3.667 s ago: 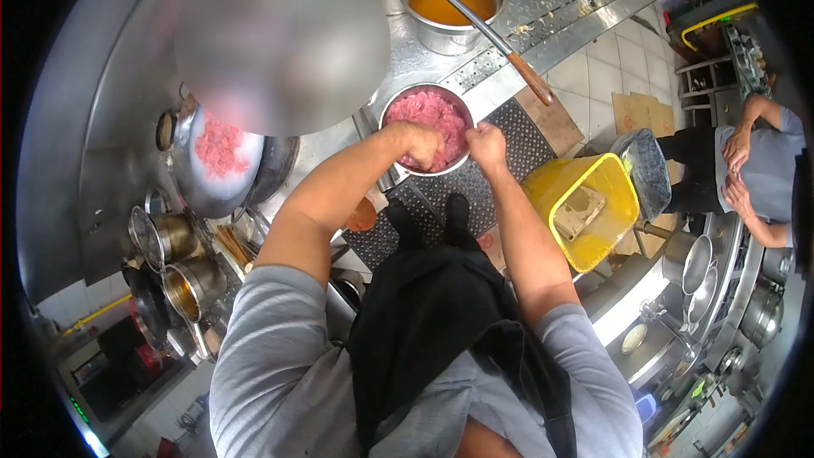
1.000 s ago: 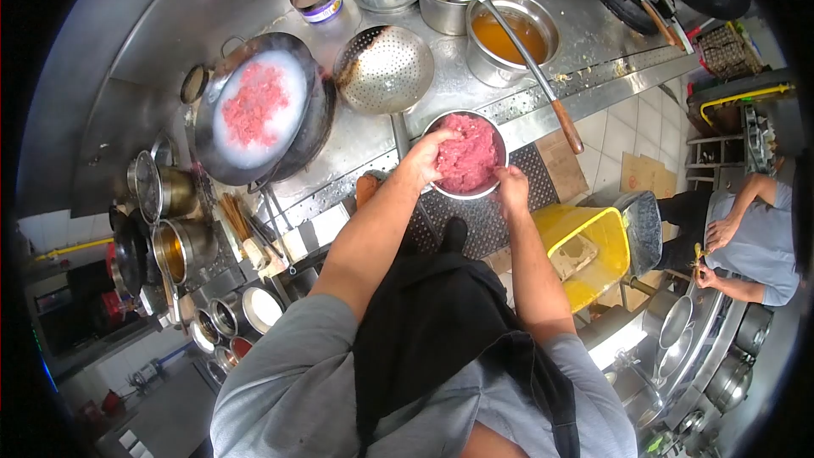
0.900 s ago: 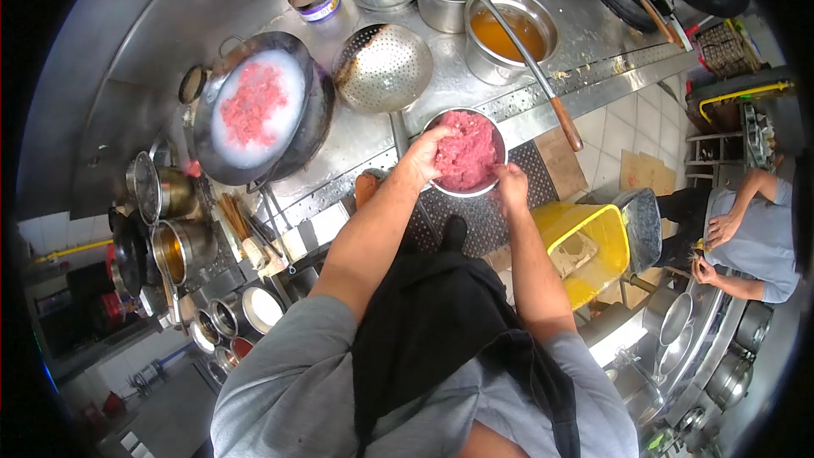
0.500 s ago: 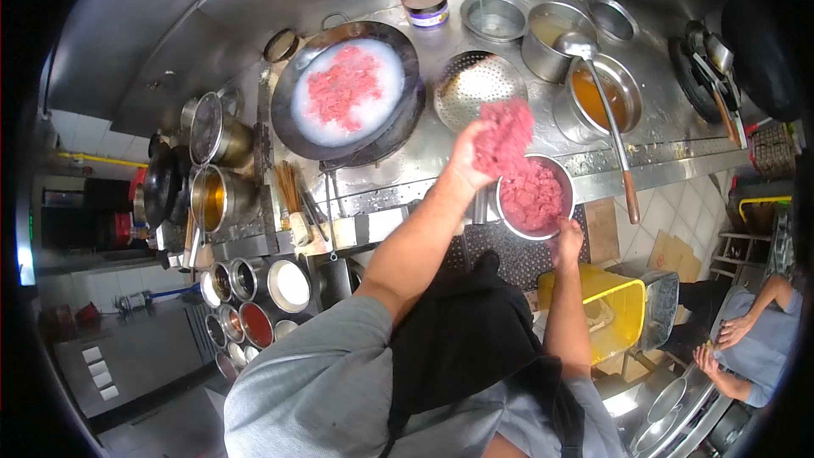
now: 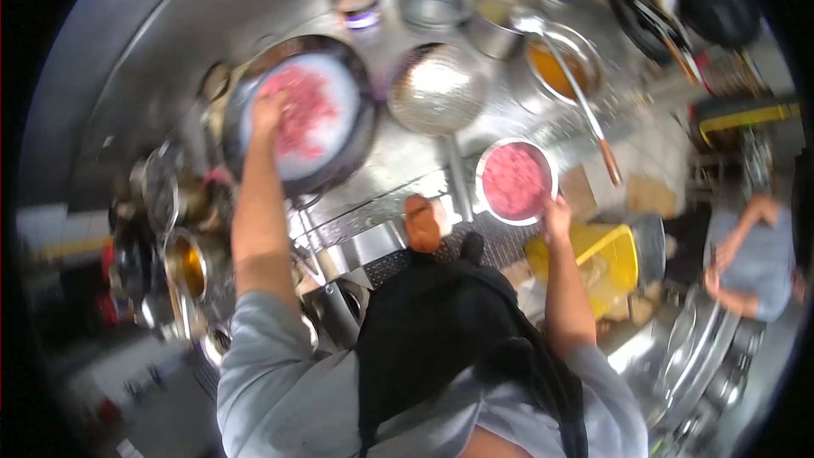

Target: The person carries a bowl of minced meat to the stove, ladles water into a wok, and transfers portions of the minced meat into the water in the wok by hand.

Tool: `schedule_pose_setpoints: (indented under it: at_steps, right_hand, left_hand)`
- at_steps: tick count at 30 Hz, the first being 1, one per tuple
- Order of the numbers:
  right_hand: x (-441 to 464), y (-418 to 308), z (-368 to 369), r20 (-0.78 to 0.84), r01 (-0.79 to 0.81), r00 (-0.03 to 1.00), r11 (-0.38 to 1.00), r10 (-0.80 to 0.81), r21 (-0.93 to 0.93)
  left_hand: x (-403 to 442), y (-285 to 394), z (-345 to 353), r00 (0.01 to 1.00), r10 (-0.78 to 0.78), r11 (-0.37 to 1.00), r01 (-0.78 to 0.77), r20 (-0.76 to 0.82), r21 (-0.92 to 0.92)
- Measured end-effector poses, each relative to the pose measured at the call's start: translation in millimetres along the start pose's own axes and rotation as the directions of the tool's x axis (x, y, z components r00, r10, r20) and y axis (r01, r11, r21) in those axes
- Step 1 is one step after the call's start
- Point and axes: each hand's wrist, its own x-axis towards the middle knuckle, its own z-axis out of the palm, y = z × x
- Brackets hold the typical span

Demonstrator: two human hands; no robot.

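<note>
In the head view my left hand [image 5: 270,110] is over the wok [image 5: 360,131] at the left, at the edge of the pink raw meat [image 5: 307,123] there. Motion smears its fingers, so whether meat is still in them is unclear. Whitish liquid [image 5: 343,93] surrounds the meat in the wok. My right hand [image 5: 556,219] grips the rim of a round metal bowl [image 5: 553,161] on its lower right side. More raw meat [image 5: 513,178] fills much of that bowl, which is above the floor in front of the counter.
A perforated strainer [image 5: 437,89] lies right of the wok, handle toward me. Behind and right stand metal pots, one with orange liquid [image 5: 555,72] and a ladle [image 5: 585,106] across it. A yellow bin [image 5: 623,259] is below right. Another person [image 5: 746,246] works at far right.
My left hand has swung left from above the bowl to the wok, carrying a clump of meat on the way. The bowl stays in my right hand. The view has shifted and blurred.
</note>
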Motion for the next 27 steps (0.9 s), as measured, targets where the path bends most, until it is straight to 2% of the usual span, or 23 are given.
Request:
schedule_pose_setpoints:
  at_steps: [1,2,3,6,7,8,9,10,11,12,13,14,15,16,17,18,19,20,21,22,23,25,27]
  right_hand:
    - [-2.6,1.8,2.9,-0.038,0.044,0.998,0.999,-0.043,0.024]
    - [-5.8,0.5,11.0,-0.061,0.093,0.994,0.995,-0.09,0.047]
    - [-12.9,-6.1,16.0,-0.092,0.099,0.991,0.994,-0.095,0.039]
    - [-37.8,-18.5,28.0,-0.204,0.056,0.977,0.998,-0.056,-0.007]
    - [-24.4,10.1,18.5,-0.209,0.138,0.968,0.99,-0.14,-0.025]
    - [-35.8,3.3,25.4,-0.298,0.124,0.944,0.989,-0.143,-0.082]
    - [-38.0,9.3,19.4,-0.31,0.19,0.925,0.974,-0.22,-0.125]
    - [-41.2,16.3,11.8,-0.32,0.251,0.901,0.953,-0.294,-0.17]
    - [-61.4,-1.2,9.2,-0.337,0.166,0.925,0.984,-0.177,-0.062]
    - [-82.7,-22.1,5.2,-0.342,0.085,0.938,0.995,-0.062,0.053]
    - [-70.8,6.0,-8.8,-0.352,0.347,0.854,0.924,-0.382,-0.161]
    - [-76.8,2.7,-20.5,-0.347,0.285,0.843,0.889,-0.411,-0.359]
    - [-75.3,35.4,-34.3,-0.401,0.343,0.772,0.855,-0.493,-0.389]
    - [-117.9,-14.1,-39.2,-0.404,0.121,0.901,0.985,-0.161,-0.122]
    - [-118.1,4.7,-50.1,-0.472,0.198,0.869,0.978,-0.148,0.058]
    - [-123.4,24.8,-66.1,-0.513,0.193,0.847,0.979,-0.136,0.059]
    - [-141.7,20.2,-80.8,-0.57,0.119,0.813,0.992,-0.12,-0.04]
    - [-166.8,6.0,-95.4,-0.577,0.049,0.816,0.992,0.026,0.114]
    - [-184.4,15.0,-114.3,-0.608,0.08,0.794,0.99,0.008,0.117]
    - [-198.3,26.1,-132.9,-0.633,0.109,0.774,0.987,-0.01,0.117]
    - [-208.1,36.0,-146.4,-0.67,0.11,0.742,0.983,0.016,0.145]
    - [-243.1,69.1,-181.9,-0.763,0.21,0.646,0.966,-0.021,0.15]
    - [-299.9,68.2,-212.8,-0.815,0.243,0.576,0.938,0.068,0.249]
  left_hand:
    - [2.6,-0.4,2.2,0.987,0.158,0.926,-0.137,-0.034,0.351]
    - [4.4,-0.3,3.9,0.99,0.14,0.883,-0.122,-0.008,0.452]
    - [17.2,-17.5,-0.7,0.932,0.357,0.641,-0.292,0.061,0.71]
    - [19.5,-16.4,-9.1,0.947,0.27,0.648,-0.312,0.174,0.695]
    - [21.6,-18.2,-8.7,0.953,0.239,0.642,-0.3,0.188,0.706]
    - [17.5,-9.1,-5.6,0.956,0.196,0.578,-0.291,0.216,0.762]
    - [11.8,2.1,-4.6,0.958,0.156,0.505,-0.285,0.239,0.815]
    - [17.1,3.8,-11.1,0.953,0.06,0.491,-0.286,0.296,0.823]
    - [21.3,5.7,-15.3,0.937,-0.035,0.474,-0.291,0.348,0.831]
    - [1.6,37.0,-7.1,0.943,-0.089,0.435,-0.252,0.319,0.865]
    - [28.5,7.9,-23.3,0.937,-0.071,0.471,-0.27,0.341,0.84]
    - [24.0,18.1,-25.2,0.952,0.023,0.267,-0.301,0.306,0.915]
    - [75.3,-31.6,-57.8,0.856,0.125,-0.033,-0.502,0.501,0.864]
    - [52.2,-3.4,-40.8,0.94,0.216,0.106,-0.29,0.263,0.951]
    - [49.9,10.3,-44.5,0.789,0.396,0.002,-0.512,0.469,0.859]
    - [43.8,17.9,-45.4,0.917,0.349,0.394,-0.33,0.192,0.858]
    - [15.9,48.0,-28.9,0.933,0.346,0.442,-0.26,0.104,0.859]
    - [34.7,33.0,-32.5,0.905,0.415,0.624,-0.359,0.095,0.694]
    - [63.8,12.8,-40.4,0.743,0.65,0.561,-0.61,0.159,0.559]
    - [14.2,52.0,-4.7,0.831,0.555,0.663,-0.41,-0.043,0.626]
    - [24.6,55.2,6.9,0.855,0.512,0.793,-0.434,-0.08,0.427]
    - [-24.6,93.7,65.4,0.856,0.486,0.841,-0.403,-0.175,0.361]
    - [-36.6,109.3,113.1,0.818,0.566,0.784,-0.494,-0.105,0.377]
